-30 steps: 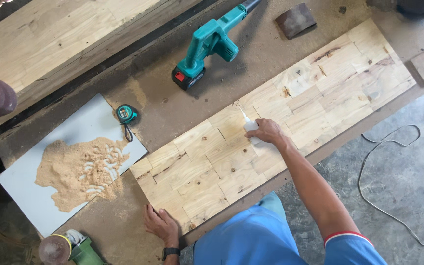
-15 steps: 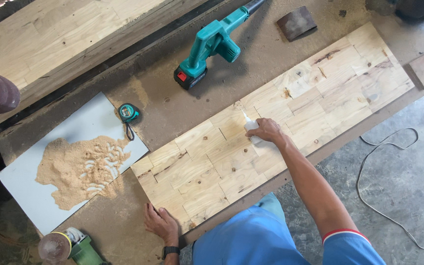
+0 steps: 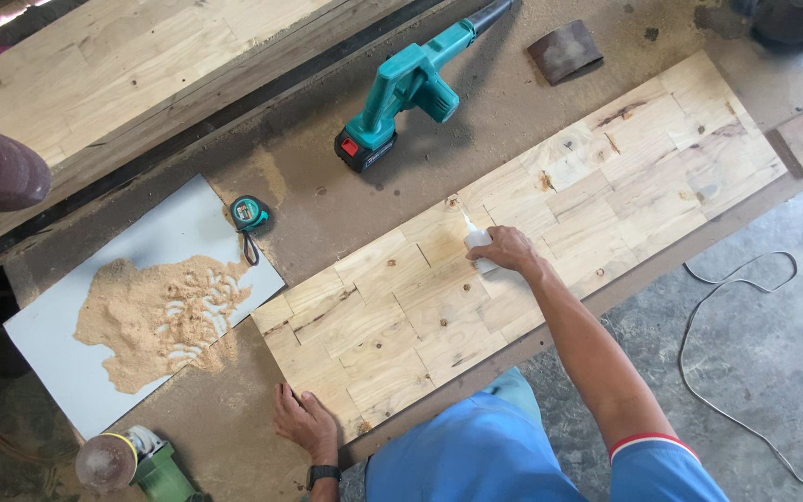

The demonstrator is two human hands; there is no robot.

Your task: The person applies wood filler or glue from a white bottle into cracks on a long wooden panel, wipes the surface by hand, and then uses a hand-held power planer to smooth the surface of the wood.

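A long bench, dusty brown, fills most of the view. On it lies a wood panel made of many pale blocks, running slantwise from just beside the left hand out past the right hand to the far right. Beyond the panel, well away from both hands, stacked planks lie along the upper left. A grey sheet sits to the left of the left hand and carries a heap of sawdust mixed with white squiggles.

Past the right hand, further up the bench, rests a teal blower, and to its right a dark sanding pad. A small teal tape measure lies at the far corner of the sheet, up and left of the right hand. A green tool with a round disc shows at the bottom edge, left of the left hand. A cable loops on the floor to the right of the right arm.

The right hand is curled closed around a small white bottle, its tip pointing down at the panel's middle. The left hand lies flat and open, fingers spread, on the bench at the panel's near corner, holding nothing.
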